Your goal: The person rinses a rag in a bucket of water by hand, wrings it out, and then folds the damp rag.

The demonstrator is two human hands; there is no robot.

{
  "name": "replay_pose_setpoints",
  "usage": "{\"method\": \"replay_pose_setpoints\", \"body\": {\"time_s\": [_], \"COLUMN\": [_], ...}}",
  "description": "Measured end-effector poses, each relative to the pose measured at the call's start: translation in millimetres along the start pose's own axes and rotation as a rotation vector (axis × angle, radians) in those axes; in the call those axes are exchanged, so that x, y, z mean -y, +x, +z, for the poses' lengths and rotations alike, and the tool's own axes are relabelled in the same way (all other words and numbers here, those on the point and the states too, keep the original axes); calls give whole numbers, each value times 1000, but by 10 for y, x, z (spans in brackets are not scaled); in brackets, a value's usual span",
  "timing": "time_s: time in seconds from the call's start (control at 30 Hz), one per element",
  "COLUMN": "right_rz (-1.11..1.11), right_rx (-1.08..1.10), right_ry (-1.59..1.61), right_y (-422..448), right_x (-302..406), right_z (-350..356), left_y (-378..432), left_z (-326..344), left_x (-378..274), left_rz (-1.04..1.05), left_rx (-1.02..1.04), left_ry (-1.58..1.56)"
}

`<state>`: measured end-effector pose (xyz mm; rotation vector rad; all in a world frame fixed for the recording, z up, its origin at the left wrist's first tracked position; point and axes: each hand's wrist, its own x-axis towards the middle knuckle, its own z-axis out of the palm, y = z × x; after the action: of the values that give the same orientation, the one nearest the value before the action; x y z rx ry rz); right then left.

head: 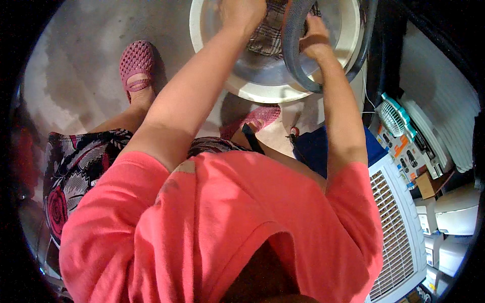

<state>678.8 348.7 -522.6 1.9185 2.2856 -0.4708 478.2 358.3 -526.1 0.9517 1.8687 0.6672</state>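
A wide basin (242,89) with a pale rim stands on the floor before me, holding what looks like water and a wet plaid cloth (271,36). My left hand (244,15) is over the left part of the basin beside the cloth. Its fingers run out at the top of the picture, so its grip is hidden. My right hand (316,32) is inside the basin at the cloth's right edge, its fingers partly behind a grey ribbed hose (293,49). Whether they close on the cloth cannot be told. The hose loops over the basin between my hands.
An air cooler (392,231) with a white grille stands at my right, near a dark blue object (314,147). Past it are a small teal fan (394,115) and several boxes (454,216). My pink shoes (137,64) rest on the partly wet-looking floor (81,72).
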Motion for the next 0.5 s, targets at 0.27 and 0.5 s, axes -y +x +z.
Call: {"method": "replay_pose_setpoints", "body": {"time_s": [0.27,0.5], "right_rz": [195,-73], "right_rx": [299,-178], "right_ry": [302,267], "right_y": [116,164], "right_x": [-598,-425], "right_z": [466,591], "left_y": [202,-55], "left_z": [375,341], "left_x": [486,139], "left_rz": [-611,-308], "left_rx": [213,-220], "left_ry": [-468,-103]}}
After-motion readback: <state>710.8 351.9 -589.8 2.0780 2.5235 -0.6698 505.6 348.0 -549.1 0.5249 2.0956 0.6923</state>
